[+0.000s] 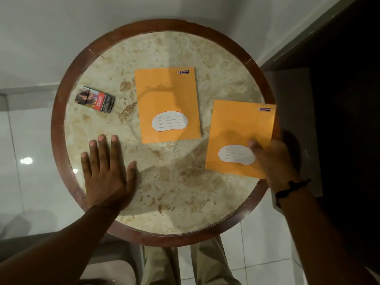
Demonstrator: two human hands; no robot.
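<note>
- R hand (273, 159) is gripping the nearer orange notebook (236, 128) at its lower right corner; the thumb (254, 145) is lying on top of the cover, the other fingers are hidden under it.
- That notebook is sitting at the right side of the round table (59, 128), tilted a bit, w/ its right edge hanging out over the wooden rim. It's blurred, so I can't tell if it's lying flat on the top or hovering just above.
- Its white oval label (234, 154) is facing up, right beside the thumb.
- L hand (107, 173) is pressing flat on the marble top at the near left, fingers straight and spread, holding nothing.
- A 2nd orange notebook (166, 97) is lying flat approx. in the middle of the table, label up, apart from the held one and not touched by either hand.
- A small cigarette pack (94, 99) is lying at the far left of the top, close to the rim and beyond the L hand's fingertips.
- A dark wristband (292, 188) is showing on the R wrist.
- The person is standing at the near edge; trouser legs are showing below the table.
</note>
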